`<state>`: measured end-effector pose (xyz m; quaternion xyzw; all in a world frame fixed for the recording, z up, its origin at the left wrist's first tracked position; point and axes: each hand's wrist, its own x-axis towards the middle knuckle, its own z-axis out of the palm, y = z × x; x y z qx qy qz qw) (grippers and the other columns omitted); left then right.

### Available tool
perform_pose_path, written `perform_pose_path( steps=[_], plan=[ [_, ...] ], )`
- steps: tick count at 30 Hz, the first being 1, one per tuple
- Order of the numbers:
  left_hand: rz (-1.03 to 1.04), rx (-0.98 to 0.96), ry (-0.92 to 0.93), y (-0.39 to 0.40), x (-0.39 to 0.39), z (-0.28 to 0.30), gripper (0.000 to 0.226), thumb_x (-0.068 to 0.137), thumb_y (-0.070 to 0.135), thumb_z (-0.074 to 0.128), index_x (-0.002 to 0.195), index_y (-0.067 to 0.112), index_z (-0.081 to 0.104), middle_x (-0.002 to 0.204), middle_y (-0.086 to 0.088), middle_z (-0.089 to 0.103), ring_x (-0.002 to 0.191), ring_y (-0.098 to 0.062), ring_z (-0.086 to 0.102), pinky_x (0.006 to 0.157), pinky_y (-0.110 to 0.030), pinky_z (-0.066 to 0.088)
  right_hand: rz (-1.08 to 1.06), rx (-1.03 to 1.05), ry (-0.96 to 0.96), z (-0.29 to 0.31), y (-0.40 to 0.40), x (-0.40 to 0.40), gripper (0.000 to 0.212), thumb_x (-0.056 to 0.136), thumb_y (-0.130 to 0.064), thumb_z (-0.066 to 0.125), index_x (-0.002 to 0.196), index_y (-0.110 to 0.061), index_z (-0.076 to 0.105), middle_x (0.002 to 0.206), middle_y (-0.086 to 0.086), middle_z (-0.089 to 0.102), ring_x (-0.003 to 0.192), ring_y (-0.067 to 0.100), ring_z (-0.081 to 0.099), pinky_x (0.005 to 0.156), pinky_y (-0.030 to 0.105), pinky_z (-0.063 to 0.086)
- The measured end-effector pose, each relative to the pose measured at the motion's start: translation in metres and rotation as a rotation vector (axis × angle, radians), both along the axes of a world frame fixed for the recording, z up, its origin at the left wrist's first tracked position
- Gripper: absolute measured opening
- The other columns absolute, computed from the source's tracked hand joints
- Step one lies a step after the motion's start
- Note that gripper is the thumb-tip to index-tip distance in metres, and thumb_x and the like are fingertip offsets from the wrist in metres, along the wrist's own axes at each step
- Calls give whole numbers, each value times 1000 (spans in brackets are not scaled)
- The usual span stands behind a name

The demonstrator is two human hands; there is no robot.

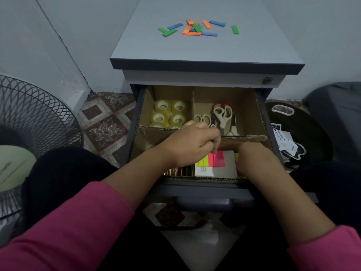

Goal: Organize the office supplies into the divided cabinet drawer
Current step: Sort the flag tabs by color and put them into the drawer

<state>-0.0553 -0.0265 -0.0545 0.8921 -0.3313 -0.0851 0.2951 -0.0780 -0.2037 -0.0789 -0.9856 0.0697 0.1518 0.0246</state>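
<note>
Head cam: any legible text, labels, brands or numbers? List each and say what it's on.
No text can be read with confidence.
White papers on the floor right of the drawer: dark print, blurred.
Sticky-flag card in the front drawer compartment: small print lines, too small.
Batteries by the left hand: label lettering, unreadable.
Cabinet lock: no marking visible.

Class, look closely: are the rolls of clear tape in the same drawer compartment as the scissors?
No. The tape rolls sit in the far left compartment, while the scissors lie beyond a cardboard divider.
</note>
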Motion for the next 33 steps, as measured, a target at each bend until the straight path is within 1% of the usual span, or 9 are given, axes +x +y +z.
perform_pose_path(
  steps=[5, 8, 9, 11, 14, 19, 23, 27, 33],
  plan=[
    [4, -1, -1, 0, 1, -2, 20, 90, 9, 44, 89, 17, 63, 80, 21, 49, 91, 23, 30, 81, 3, 18, -31, 21, -2, -4, -3, 1, 12, 88, -16, 57, 94, -9, 64, 95, 9, 64, 90, 28, 64, 67, 29, 44],
    [13, 4, 15, 1, 1, -2, 21, 90, 11, 43, 88, 19, 62, 82, 19, 50, 88, 10, 34, 80, 0, 21, -45, 59, 18, -5, -3, 3, 15, 87, -20, 58, 96, -10, 65, 101, 10, 65, 93, 28, 64, 69, 29, 45],
    [18, 9, 22, 1, 1, -3, 21, 90, 12, 43, 88, 20, 62, 83, 18, 51, 86, 5, 34, 80, -3, 23, -57, 71, 39, -4, -3, 4, 17, 87, -20, 59, 99, -10, 65, 103, 10, 65, 95, 29, 64, 71, 30, 45],
    [29, 21, 37, 0, 1, -4, 20, 90, 14, 43, 88, 22, 62, 87, 15, 51, 92, -6, 37, 79, -8, 26, -78, 83, 86, -1, -3, 4, 20, 87, -18, 59, 103, -8, 64, 107, 12, 64, 99, 29, 63, 75, 30, 46],
    [37, 34, 51, 0, 0, -4, 20, 90, 16, 44, 88, 23, 62, 92, 10, 54, 97, -14, 41, 79, -25, 31, -69, 82, 117, 1, -2, 4, 23, 86, -15, 60, 106, -6, 63, 111, 12, 64, 103, 28, 62, 80, 31, 48],
    [38, 38, 42, 0, -1, -3, 20, 90, 15, 43, 89, 23, 62, 94, 7, 55, 97, -15, 42, 82, -26, 29, -67, 78, 130, 4, -1, 3, 23, 86, -16, 60, 108, -7, 62, 116, 11, 62, 106, 27, 60, 77, 28, 44],
    [28, 69, 19, 0, -1, -3, 19, 90, 16, 45, 90, 22, 63, 96, 3, 54, 97, -16, 41, 81, -25, 26, -61, 65, 144, 3, -1, 3, 26, 87, -18, 59, 111, -7, 61, 119, 11, 60, 109, 28, 59, 83, 32, 47],
    [13, 127, -4, 0, -1, -3, 17, 91, 18, 46, 91, 21, 62, 99, 1, 53, 101, -18, 41, 85, -29, 32, -65, 61, 143, 0, -3, 2, 23, 89, -16, 56, 109, -8, 62, 115, 11, 61, 106, 28, 60, 84, 34, 49],
    [15, 126, -13, 0, -1, -3, 17, 91, 18, 45, 90, 20, 62, 99, 1, 53, 101, -18, 42, 79, -24, 25, -30, 21, 94, 0, -4, 2, 20, 87, -16, 58, 105, -10, 64, 109, 9, 63, 100, 28, 63, 75, 32, 47]
  ],
)
